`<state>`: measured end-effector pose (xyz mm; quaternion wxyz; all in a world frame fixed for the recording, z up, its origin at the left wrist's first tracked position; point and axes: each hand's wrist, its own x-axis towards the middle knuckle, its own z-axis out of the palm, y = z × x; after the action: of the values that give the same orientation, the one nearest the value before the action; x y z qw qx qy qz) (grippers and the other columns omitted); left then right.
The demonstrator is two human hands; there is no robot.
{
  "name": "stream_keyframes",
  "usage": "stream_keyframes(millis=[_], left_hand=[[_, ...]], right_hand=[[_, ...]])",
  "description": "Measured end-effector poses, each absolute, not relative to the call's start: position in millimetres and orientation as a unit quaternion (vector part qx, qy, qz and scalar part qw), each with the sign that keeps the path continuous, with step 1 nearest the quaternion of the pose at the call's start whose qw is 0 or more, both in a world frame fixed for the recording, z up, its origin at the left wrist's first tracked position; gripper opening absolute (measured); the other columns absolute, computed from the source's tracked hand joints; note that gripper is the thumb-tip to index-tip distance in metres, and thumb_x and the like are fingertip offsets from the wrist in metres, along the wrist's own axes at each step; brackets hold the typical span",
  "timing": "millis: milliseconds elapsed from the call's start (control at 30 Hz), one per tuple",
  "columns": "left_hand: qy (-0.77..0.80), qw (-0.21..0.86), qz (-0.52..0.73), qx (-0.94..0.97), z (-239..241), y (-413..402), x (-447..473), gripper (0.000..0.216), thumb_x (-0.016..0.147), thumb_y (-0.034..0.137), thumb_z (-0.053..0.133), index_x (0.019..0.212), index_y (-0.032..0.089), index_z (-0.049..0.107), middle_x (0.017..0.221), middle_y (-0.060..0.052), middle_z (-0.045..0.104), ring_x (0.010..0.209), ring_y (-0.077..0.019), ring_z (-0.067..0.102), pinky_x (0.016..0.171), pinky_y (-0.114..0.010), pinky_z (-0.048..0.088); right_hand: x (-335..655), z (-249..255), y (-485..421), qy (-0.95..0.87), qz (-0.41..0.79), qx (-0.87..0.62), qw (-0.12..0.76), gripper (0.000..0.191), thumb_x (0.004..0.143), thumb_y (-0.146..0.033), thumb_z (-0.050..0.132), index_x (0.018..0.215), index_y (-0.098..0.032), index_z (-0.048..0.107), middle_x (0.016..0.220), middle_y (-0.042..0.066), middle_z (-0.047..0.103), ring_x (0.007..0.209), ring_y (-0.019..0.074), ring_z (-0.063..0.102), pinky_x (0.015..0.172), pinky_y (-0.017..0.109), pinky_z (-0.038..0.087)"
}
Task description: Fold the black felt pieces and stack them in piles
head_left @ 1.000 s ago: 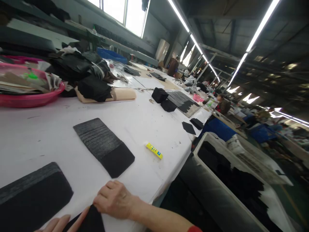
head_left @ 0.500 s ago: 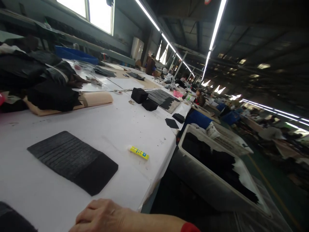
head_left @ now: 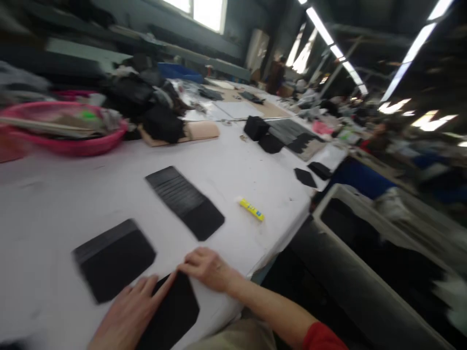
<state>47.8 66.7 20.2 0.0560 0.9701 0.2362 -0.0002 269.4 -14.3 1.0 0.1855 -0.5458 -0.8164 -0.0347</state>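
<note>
My left hand [head_left: 126, 313] lies flat, fingers stretched out, on the left side of a black piece [head_left: 171, 313] at the near edge of the white table [head_left: 91, 194]. My right hand [head_left: 206, 267] rests at that piece's far right corner with fingers curled down on it. Two fanned rows of black pieces lie beyond: one [head_left: 113, 257] just left of my hands, another [head_left: 186, 201] farther out. A yellow glue stick [head_left: 251, 209] lies to the right near the table edge. The picture is motion-blurred.
A pink basin [head_left: 65, 141] of scraps sits at the far left, with dark heaps [head_left: 146, 102] and a tan roll [head_left: 199, 130] behind. More black pieces [head_left: 288, 133] lie farther along. A grey bin [head_left: 368, 272] of black material stands right of the table. Other people work in the distance.
The view has swung back left and down. My left hand is in sight again on the black piece, and my right hand sits at its corner.
</note>
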Motion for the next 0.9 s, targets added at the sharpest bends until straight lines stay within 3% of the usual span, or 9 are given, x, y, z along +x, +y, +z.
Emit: stream_keyframes(millis=[167, 333, 500, 900], left_hand=[[0.292, 0.040, 0.074, 0.953, 26, 56, 16, 0.044, 0.089, 0.002, 0.049, 0.130, 0.016, 0.056, 0.098, -0.008, 0.061, 0.090, -0.0230, 0.057, 0.080, -0.036, 0.049], [0.400, 0.083, 0.180, 0.895, 15, 39, -8, 0.021, 0.094, 0.012, 0.052, 0.115, 0.016, 0.058, 0.095, -0.008, 0.059, 0.087, -0.0213, 0.055, 0.077, -0.034, 0.049], [0.422, 0.123, 0.229, 0.869, 9, 32, -12, 0.007, 0.095, 0.019, 0.055, 0.102, 0.017, 0.058, 0.096, -0.007, 0.059, 0.093, -0.0219, 0.055, 0.082, -0.036, 0.048], [0.443, 0.168, 0.259, 0.842, 8, 23, -29, 0.003, 0.095, 0.021, 0.057, 0.097, 0.018, 0.057, 0.100, -0.008, 0.060, 0.098, -0.0223, 0.057, 0.086, -0.036, 0.049]], right_hand=[[277, 6, -9, -0.809, 0.048, -0.532, 0.245, 0.029, 0.098, -0.012, 0.049, 0.123, -0.017, 0.061, 0.105, 0.009, 0.065, 0.098, 0.0206, 0.057, 0.090, 0.036, 0.049], [268, 2, -4, -0.795, 0.044, -0.538, 0.278, 0.031, 0.096, -0.010, 0.050, 0.123, -0.021, 0.063, 0.105, 0.008, 0.065, 0.099, 0.0215, 0.058, 0.090, 0.037, 0.048], [240, 10, 3, -0.819, 0.076, -0.508, 0.257, 0.026, 0.097, -0.013, 0.052, 0.118, -0.021, 0.065, 0.106, 0.007, 0.066, 0.102, 0.0208, 0.058, 0.089, 0.035, 0.047], [216, 6, 4, -0.842, 0.060, -0.493, 0.210, 0.027, 0.095, -0.017, 0.057, 0.120, -0.025, 0.066, 0.107, 0.007, 0.064, 0.098, 0.0213, 0.055, 0.088, 0.038, 0.041]])
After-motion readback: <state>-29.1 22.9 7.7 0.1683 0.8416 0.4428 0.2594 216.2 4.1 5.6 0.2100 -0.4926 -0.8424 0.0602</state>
